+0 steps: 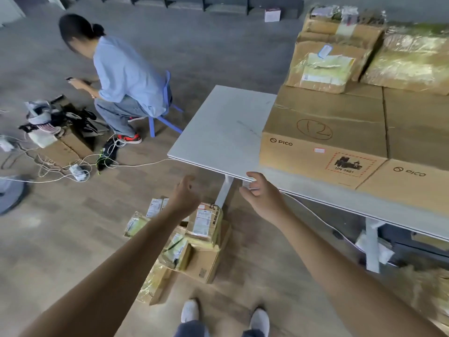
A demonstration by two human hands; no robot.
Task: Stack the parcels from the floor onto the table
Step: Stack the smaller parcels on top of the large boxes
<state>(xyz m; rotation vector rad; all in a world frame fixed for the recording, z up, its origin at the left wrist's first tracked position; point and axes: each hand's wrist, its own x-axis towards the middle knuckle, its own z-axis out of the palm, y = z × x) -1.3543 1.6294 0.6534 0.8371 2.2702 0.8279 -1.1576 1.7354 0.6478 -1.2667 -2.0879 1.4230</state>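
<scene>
Here we are holding both hands out in front of us with nothing in them: the left hand (184, 194) and the right hand (261, 194) are each hanging with fingers loosely curled, gripping nothing. The parcels (192, 242) are lying in a heap on the floor, below and just ahead of us, beside the table leg (224, 190). The left hand is hovering directly over the heap in this view, while the right hand is sitting further right, by the near edge of the table (218, 127). Whether it is touching that edge we cannot tell. So we are judging the left to be the nearer hand, and the reach to be running downward. The top parcel (205, 223) — taped brown, with its white label facing up — is lying with its long axis pointing away from us, toward the table leg. We are taking the tabletop left of the PICO carton (323, 152) as the likely landing place.
</scene>
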